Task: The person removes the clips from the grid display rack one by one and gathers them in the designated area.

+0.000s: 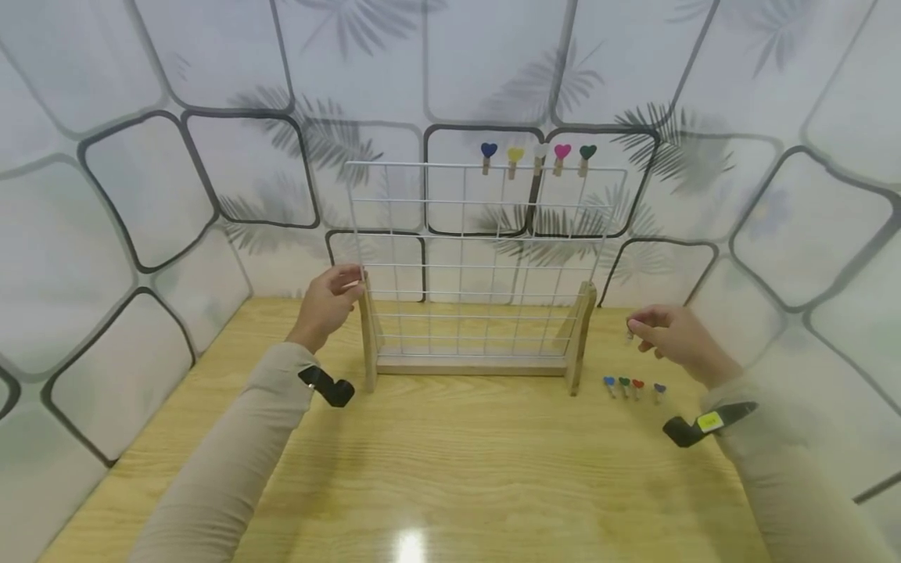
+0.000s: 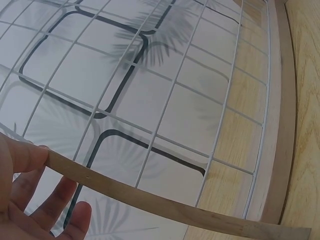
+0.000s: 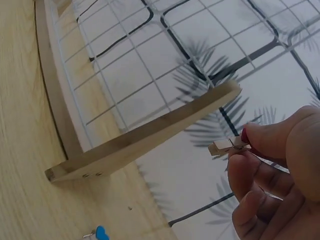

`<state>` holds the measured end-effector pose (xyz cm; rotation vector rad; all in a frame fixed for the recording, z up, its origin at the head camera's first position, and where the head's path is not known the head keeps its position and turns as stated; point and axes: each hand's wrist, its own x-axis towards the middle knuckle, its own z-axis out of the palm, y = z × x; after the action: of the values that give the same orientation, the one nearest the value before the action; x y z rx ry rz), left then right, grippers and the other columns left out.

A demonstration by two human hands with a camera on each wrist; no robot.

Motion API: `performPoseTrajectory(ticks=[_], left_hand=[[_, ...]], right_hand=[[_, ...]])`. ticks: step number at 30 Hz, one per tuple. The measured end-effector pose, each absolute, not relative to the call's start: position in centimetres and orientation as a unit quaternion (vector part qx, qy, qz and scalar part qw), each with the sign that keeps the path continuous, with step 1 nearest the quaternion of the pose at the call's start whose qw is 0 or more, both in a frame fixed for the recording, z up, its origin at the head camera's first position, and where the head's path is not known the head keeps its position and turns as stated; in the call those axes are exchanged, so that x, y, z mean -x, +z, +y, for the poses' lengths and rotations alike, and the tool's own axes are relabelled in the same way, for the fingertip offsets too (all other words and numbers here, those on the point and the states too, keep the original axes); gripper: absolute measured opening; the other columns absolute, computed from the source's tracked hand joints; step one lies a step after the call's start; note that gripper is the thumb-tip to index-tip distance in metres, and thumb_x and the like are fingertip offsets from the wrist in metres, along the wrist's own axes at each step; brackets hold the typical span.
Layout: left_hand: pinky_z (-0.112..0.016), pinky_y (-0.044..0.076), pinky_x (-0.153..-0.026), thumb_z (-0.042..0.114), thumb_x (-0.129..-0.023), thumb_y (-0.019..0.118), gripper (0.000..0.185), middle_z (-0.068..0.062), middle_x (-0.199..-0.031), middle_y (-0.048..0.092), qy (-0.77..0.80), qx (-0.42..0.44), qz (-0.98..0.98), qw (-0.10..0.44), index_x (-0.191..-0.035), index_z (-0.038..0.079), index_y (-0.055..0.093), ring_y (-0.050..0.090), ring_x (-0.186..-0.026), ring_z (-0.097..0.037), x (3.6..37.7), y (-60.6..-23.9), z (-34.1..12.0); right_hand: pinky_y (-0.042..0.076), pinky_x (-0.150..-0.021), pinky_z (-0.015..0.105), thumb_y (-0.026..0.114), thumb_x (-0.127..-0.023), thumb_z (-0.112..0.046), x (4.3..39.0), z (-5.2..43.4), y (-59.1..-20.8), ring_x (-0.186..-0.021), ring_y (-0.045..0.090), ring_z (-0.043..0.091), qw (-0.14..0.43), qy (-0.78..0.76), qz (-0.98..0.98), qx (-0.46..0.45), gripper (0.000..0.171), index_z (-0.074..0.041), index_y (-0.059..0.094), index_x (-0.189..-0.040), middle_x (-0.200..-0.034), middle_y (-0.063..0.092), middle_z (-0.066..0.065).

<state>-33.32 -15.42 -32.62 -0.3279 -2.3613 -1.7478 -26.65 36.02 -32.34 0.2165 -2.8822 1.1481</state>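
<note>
A white wire grid rack [image 1: 468, 266] with wooden side supports stands on the table. My left hand [image 1: 331, 301] grips the top of its left wooden support [image 2: 145, 196], thumb on one side and fingers bent behind. To the right of the rack, my right hand [image 1: 672, 335] pinches a small wooden clothespin [image 3: 227, 146] between thumb and index finger. A bit of red shows at its pinched end, mostly covered by the thumb. Several heart-topped clothespins are clipped along the rack's top wire, among them a blue one [image 1: 489, 156], a yellow one [image 1: 515, 160] and a pink one [image 1: 561, 156].
On the table below my right hand lie several more heart clothespins, including a light blue one [image 1: 609, 385], a red one [image 1: 637, 387] and a dark blue one [image 1: 659, 391]. A patterned wall covering [image 1: 486, 78] rises behind the wooden table [image 1: 457, 461].
</note>
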Motion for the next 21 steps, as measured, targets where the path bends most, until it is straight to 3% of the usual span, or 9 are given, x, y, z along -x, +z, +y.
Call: performPoseTrajectory(ticks=[7,12,21], left_hand=[[-0.037,0.045,-0.08,0.009,-0.092,0.053,0.037,-0.013,-0.129,0.05,-0.589,0.114,-0.795,0.091,-0.128,0.003,0.047,0.048,-0.116,-0.025,33.3,-32.6,-15.5],[-0.033,0.045,-0.077,0.01,-0.092,0.054,0.037,-0.012,-0.128,0.051,-0.585,0.112,-0.798,0.091,-0.128,0.004,0.047,0.048,-0.115,-0.025,33.3,-32.6,-15.7],[-0.03,0.045,-0.074,0.009,-0.092,0.054,0.035,-0.012,-0.127,0.052,-0.591,0.103,-0.795,0.089,-0.126,0.004,0.049,0.049,-0.114,-0.024,33.3,-32.5,-15.4]], right_hand=[[0.049,-0.06,0.036,0.05,-0.093,-0.037,25.6,38.2,-36.1,-0.075,0.06,0.019,-0.018,0.382,-0.922,-0.058,0.047,0.004,0.052,-0.116,-0.105,0.058,0.024],[0.05,-0.062,0.04,0.05,-0.093,-0.035,24.9,39.2,-38.0,-0.078,0.06,0.027,-0.035,0.405,-0.913,-0.039,0.05,0.008,0.049,-0.118,-0.104,0.058,0.024],[0.05,-0.07,0.041,0.044,-0.096,-0.035,24.2,42.8,-40.8,-0.087,0.061,0.027,-0.053,0.381,-0.923,-0.011,0.057,0.014,0.042,-0.124,-0.117,0.051,0.031]])
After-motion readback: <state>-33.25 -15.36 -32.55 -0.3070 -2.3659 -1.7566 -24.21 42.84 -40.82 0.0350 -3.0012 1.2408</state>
